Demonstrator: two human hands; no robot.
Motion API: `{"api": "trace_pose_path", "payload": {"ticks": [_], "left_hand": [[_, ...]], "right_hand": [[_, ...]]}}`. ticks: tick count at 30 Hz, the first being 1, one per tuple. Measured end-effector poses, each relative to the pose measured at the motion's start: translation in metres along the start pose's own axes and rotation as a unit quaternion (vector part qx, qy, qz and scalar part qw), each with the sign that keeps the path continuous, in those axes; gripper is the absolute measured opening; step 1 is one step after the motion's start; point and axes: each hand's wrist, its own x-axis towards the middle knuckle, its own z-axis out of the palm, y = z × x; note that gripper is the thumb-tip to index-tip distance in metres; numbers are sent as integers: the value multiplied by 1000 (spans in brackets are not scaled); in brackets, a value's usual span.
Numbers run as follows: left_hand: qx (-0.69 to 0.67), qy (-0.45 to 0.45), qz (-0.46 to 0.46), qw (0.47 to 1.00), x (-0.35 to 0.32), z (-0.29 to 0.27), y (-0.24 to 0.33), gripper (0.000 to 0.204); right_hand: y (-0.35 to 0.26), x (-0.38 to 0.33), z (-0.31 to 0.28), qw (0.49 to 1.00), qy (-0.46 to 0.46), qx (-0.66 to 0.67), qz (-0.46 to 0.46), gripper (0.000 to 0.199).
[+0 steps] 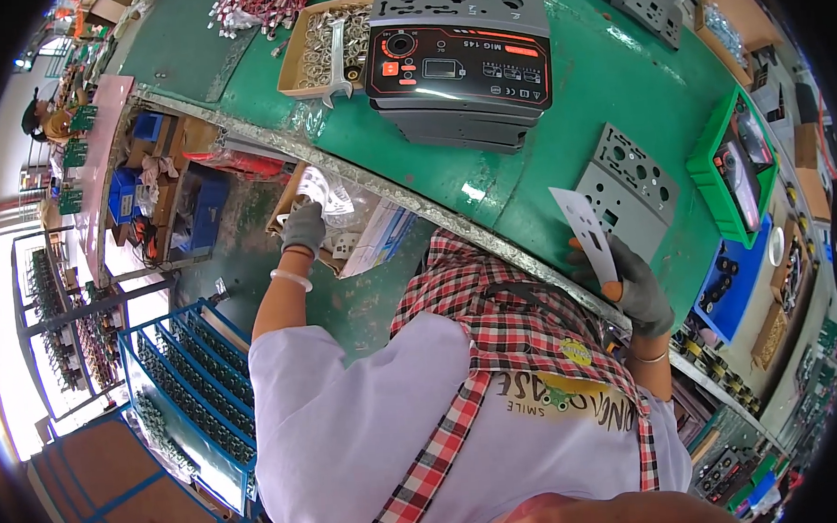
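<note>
My left hand, in a grey glove, reaches below the table's edge to an open carton. Its fingers are closed at the near end of a crumpled, shiny whitish film over the carton. My right hand, also gloved with bare fingertips showing, pinches a thin white sheet with cutouts and holds it tilted over the table. Beside that sheet a grey metal panel with holes lies on the green tabletop. Farther off stands a stack of panels, with a black printed front panel facing me.
A carton of small metal fittings has an open-end wrench across it. Bundled red and white wires lie behind. On the right are a green bin and a blue tray. A blue rack of circuit boards stands at left.
</note>
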Motion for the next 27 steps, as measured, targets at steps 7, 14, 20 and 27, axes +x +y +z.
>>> {"api": "trace_pose_path", "payload": {"ticks": [7, 14, 20, 27], "left_hand": [[18, -30, 122, 992, -7, -20, 62, 23], [-478, -411, 246, 736, -99, -130, 199, 14], [-543, -435, 277, 663, -98, -150, 264, 26], [-529, -360, 424, 641, -90, -163, 288, 21]], "right_hand": [[-12, -16, 10, 904, 81, -408, -99, 72], [-22, -18, 27, 783, 113, -588, -167, 72], [-7, -29, 21, 744, 159, -612, -216, 75], [6, -65, -8, 921, 261, -200, -210, 97]]}}
